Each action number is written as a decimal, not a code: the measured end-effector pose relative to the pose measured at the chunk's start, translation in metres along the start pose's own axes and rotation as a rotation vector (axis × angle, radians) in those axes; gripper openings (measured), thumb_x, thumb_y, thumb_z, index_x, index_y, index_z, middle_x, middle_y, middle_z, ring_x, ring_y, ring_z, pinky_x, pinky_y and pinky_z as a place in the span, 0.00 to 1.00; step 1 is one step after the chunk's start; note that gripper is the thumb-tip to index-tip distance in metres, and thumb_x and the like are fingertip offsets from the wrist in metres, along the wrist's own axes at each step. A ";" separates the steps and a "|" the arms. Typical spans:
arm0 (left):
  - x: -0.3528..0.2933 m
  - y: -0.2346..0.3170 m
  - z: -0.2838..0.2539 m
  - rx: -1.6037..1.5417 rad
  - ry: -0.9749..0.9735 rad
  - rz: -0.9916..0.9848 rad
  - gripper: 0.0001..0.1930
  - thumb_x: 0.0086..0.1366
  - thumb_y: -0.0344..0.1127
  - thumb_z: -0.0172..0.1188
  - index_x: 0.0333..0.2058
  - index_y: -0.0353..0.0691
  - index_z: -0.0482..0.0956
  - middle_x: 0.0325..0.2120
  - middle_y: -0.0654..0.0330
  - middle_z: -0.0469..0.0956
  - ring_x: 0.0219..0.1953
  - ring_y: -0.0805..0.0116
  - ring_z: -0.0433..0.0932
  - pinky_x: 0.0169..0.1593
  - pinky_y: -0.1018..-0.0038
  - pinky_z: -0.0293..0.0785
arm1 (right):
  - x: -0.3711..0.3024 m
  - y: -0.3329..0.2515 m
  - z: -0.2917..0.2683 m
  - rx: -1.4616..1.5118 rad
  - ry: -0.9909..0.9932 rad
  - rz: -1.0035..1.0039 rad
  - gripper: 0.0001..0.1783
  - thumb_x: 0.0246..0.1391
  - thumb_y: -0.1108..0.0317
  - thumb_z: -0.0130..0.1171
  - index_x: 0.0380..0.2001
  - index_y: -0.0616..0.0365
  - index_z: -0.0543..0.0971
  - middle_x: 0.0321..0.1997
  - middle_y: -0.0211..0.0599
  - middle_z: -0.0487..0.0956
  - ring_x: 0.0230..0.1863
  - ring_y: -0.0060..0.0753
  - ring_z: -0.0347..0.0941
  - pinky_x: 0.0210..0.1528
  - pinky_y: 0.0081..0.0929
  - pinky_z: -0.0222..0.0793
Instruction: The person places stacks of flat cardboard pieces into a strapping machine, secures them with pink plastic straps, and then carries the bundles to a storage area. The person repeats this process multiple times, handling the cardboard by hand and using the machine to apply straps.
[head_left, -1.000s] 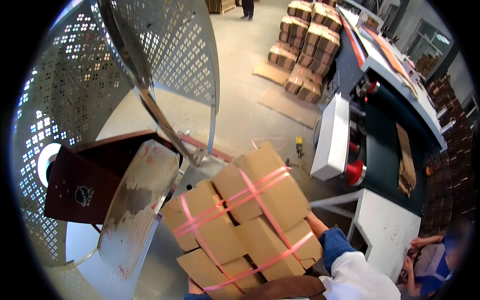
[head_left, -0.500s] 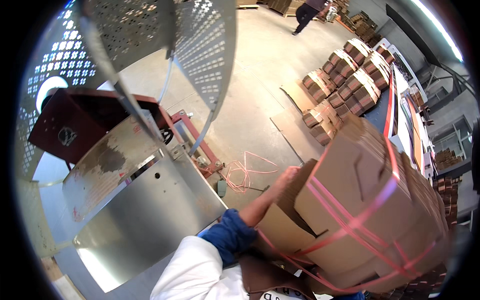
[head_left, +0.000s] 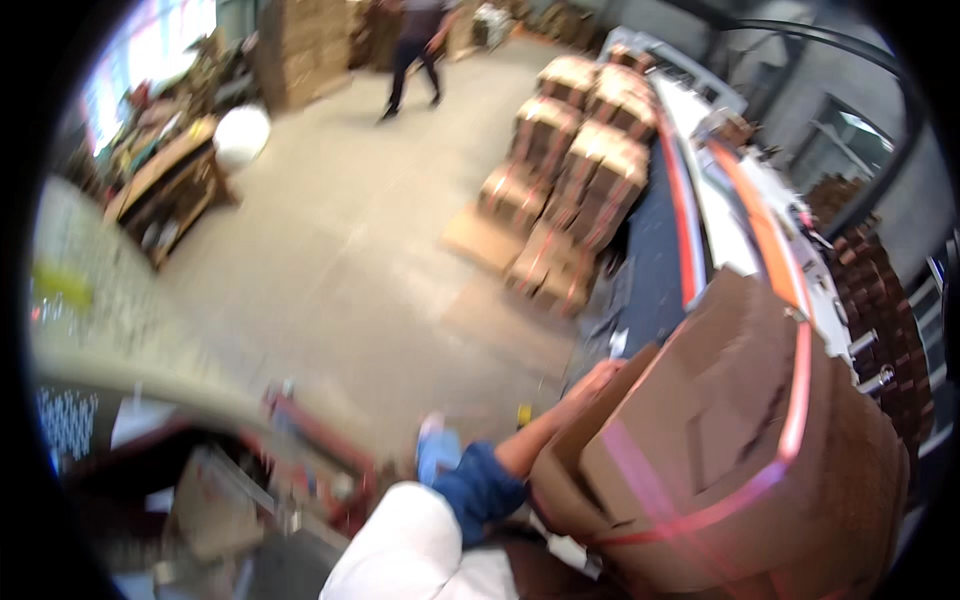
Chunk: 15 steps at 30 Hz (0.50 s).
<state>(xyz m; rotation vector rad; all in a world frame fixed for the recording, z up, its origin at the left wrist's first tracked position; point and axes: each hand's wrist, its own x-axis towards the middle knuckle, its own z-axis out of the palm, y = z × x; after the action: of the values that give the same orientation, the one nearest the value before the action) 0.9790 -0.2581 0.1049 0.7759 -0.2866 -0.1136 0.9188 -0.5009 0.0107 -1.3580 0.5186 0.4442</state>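
Observation:
A thick bundle of flattened brown cardboard boxes, bound with pink plastic strapping, fills the lower right close to my body. My left hand presses on its far left side, the fingers partly hidden behind a cardboard edge. A blue sleeve cuff and white upper sleeve show on that arm. My right hand is out of sight, with the bundle covering that side.
Strapped cardboard bundles stand stacked on the floor ahead, beside a long machine table with a red edge. A person walks in the distance. The dark red machine lies blurred at lower left.
My view has swung away from the metal machine toward the stacks and the long table. The bundle has turned along with me, my left hand still on it. The distant person appears farther left.

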 end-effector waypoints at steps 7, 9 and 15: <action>0.069 0.091 -0.174 0.097 0.180 -0.196 0.31 0.70 0.58 0.41 0.56 0.35 0.62 0.51 0.58 0.68 0.53 0.72 0.66 0.58 0.72 0.61 | 0.144 -0.079 0.160 0.071 -0.023 -0.005 0.34 0.62 0.38 0.40 0.55 0.56 0.71 0.54 0.33 0.74 0.54 0.32 0.69 0.55 0.35 0.65; 0.087 0.125 -0.218 0.109 0.230 -0.209 0.31 0.70 0.58 0.41 0.56 0.35 0.62 0.51 0.58 0.68 0.53 0.72 0.66 0.58 0.72 0.61 | 0.171 -0.107 0.194 0.065 -0.003 -0.017 0.34 0.62 0.38 0.40 0.55 0.56 0.71 0.54 0.33 0.74 0.54 0.32 0.69 0.55 0.35 0.65; 0.134 0.251 -0.353 0.211 0.394 -0.157 0.32 0.70 0.59 0.42 0.57 0.35 0.61 0.52 0.57 0.67 0.54 0.71 0.65 0.59 0.72 0.60 | 0.264 -0.164 0.309 0.098 0.009 -0.041 0.34 0.62 0.38 0.41 0.55 0.56 0.71 0.54 0.33 0.75 0.54 0.32 0.69 0.55 0.35 0.65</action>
<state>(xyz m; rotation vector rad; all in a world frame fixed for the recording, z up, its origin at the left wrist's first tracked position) 1.2107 0.1297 0.0710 1.0097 0.1390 -0.0763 1.2564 -0.2219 0.0268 -1.2748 0.5128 0.3750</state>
